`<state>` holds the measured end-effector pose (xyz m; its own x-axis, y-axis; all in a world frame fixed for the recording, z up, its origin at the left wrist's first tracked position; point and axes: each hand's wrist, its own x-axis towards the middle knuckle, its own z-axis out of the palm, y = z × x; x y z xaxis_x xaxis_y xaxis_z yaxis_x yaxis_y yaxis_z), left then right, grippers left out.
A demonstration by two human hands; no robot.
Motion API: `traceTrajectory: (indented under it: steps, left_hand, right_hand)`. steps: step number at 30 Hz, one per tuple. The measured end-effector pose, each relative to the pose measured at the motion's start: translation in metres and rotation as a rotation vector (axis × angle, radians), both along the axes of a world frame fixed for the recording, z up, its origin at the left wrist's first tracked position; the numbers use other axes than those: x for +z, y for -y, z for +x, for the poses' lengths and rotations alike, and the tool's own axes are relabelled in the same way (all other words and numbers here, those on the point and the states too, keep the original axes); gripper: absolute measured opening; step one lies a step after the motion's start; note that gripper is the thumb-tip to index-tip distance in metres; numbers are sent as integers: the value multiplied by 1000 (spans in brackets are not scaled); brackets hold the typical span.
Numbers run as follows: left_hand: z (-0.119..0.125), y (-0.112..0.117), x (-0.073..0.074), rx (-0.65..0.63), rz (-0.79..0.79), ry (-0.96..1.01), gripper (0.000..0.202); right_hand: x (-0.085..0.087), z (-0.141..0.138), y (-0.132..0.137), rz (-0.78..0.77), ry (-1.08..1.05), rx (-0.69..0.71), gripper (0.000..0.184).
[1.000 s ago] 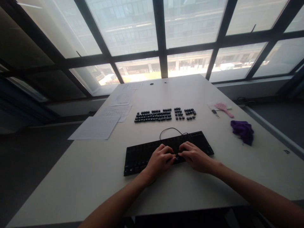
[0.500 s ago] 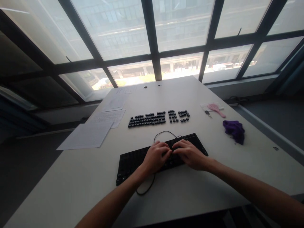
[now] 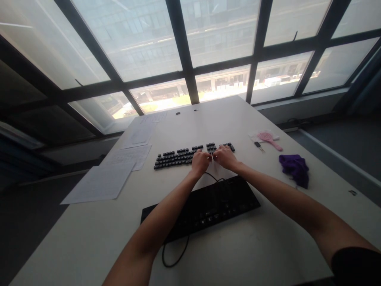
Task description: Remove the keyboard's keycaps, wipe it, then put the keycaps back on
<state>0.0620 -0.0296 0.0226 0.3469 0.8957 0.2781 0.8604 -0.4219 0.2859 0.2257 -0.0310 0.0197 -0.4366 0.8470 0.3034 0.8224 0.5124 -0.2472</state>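
Note:
A black keyboard [image 3: 208, 208] lies near the front edge of the white table [image 3: 256, 242], its cable [image 3: 175, 258] looping off the front. Beyond it, loose black keycaps [image 3: 175, 157] are laid out in rows. Both arms reach over the keyboard to those rows. My left hand [image 3: 201, 162] rests on the keycaps with its fingers curled. My right hand [image 3: 225, 156] sits just beside it, fingers bent down onto the keycaps. What the fingertips pinch, if anything, is too small to see.
Sheets of paper [image 3: 99, 182] lie on the table's left side. At the right are a pink brush [image 3: 268, 139], a small black tool [image 3: 258, 145] and a crumpled purple cloth [image 3: 293, 167]. Large windows with dark frames [image 3: 190, 51] stand behind the table.
Both hands have left the keyboard and moved forward to the rows of loose keycaps. The keyboard now lies uncovered, nearer the table's front edge.

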Motion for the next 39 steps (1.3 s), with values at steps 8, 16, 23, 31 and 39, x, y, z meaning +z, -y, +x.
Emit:
traceTrajectory:
  steps: [8,16,23,31,39]
  left_hand:
    - [-10,27,13,40,-5,52,11]
    - [5,148,24,-186,-150,351,9]
    - [37,174,1,-242,-166,379,13]
    - [40,177,-9,-289,-62,275,8]
    - [42,177,-17,-335,-29,294,15]
  right_hand:
    - [12,3,18,16,-57,40,14]
    - [12,64,127,-67,-497,289,12]
    - [-3,96,170,-168,-495,336,14]
    - [-9,98,169,-192,-442,386,15]
    - [-12,99,166,-208,-428,377,18]
